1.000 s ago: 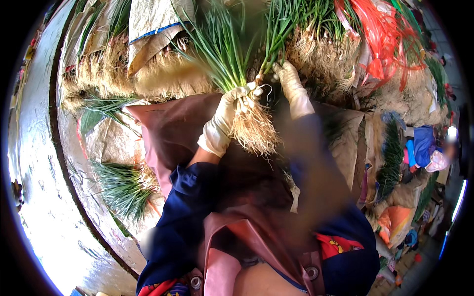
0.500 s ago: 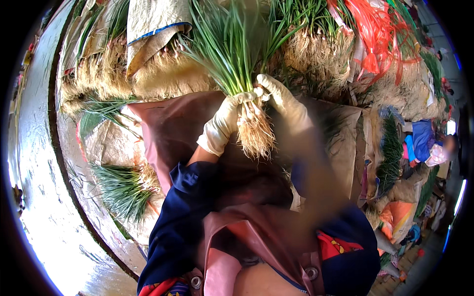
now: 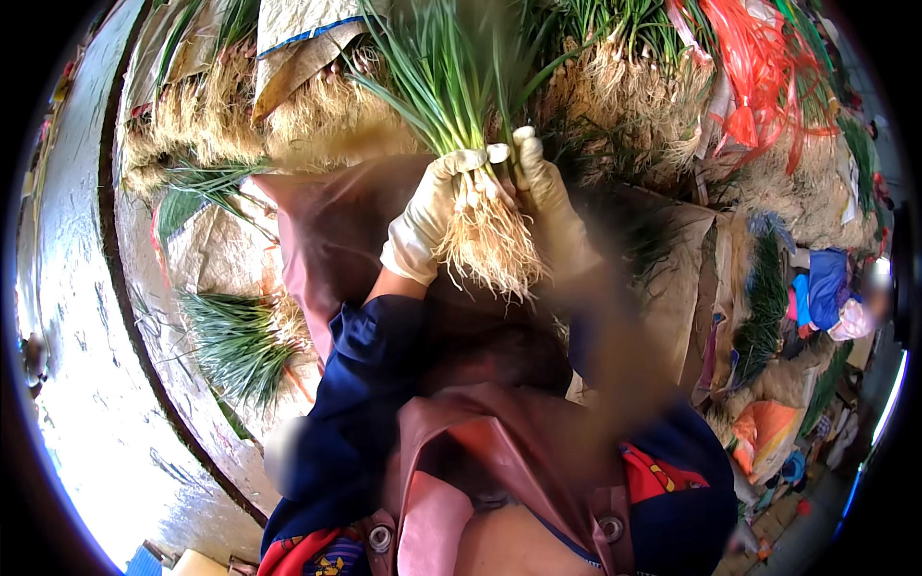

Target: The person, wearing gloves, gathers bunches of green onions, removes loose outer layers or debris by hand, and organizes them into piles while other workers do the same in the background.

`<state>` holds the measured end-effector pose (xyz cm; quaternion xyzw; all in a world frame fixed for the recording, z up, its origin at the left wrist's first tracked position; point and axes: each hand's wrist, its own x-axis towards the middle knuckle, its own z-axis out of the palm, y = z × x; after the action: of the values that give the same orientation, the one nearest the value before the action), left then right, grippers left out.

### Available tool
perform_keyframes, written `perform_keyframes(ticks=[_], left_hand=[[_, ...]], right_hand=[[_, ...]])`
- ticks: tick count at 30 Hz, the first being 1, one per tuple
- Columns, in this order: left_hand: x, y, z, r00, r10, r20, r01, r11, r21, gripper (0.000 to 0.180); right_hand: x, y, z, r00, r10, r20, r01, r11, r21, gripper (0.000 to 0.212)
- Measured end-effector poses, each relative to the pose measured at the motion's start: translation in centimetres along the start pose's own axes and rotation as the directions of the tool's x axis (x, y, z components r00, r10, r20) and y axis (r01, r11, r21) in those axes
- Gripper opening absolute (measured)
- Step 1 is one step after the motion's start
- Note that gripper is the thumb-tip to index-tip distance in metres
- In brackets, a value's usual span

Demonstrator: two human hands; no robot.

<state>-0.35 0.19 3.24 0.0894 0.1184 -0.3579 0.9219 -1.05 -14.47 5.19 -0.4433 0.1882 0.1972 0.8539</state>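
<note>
A bunch of scallions (image 3: 490, 235) stands upright in front of me, with green leaves up and pale, stringy roots hanging down. My left hand (image 3: 423, 216), in a cream glove, is closed round the stalks just above the white bulbs. My right hand (image 3: 555, 206), gloved alike, is at the bunch's right side, its fingers pressed together on a stalk there. A blur covers part of the right wrist and forearm. Below the bunch, a brown apron (image 3: 331, 216) spreads over my lap.
Rows of scallions (image 3: 331, 115) with roots toward me lie along the far side, partly under sacking. Red plastic strips (image 3: 754, 86) hang at far right. A smaller scallion pile (image 3: 240, 341) rests on sacking at left, beside a wet pale floor (image 3: 86, 317). Another person (image 3: 831, 293) is at right.
My right hand has come in closer to the bunch, its fingers now upright against the stalks. The roots have spread and shifted slightly up. The view has shifted a little.
</note>
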Motion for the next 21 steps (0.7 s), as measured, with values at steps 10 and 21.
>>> perform_keyframes(ticks=[10, 21], left_hand=[[-1.4, 0.1, 1.3, 0.973, 0.155, 0.170, -0.163, 0.986, 0.033, 0.047], [3.4, -2.3, -2.2, 0.908, 0.304, 0.289, -0.247, 0.944, -0.219, 0.027]], right_hand=[[1.5, -0.1, -1.0, 0.916, -0.249, -0.314, 0.172, 0.952, -0.251, 0.049], [-2.0, -7.0, -14.1, 0.657, -0.684, -0.318, 0.622, 0.730, -0.285, 0.020]])
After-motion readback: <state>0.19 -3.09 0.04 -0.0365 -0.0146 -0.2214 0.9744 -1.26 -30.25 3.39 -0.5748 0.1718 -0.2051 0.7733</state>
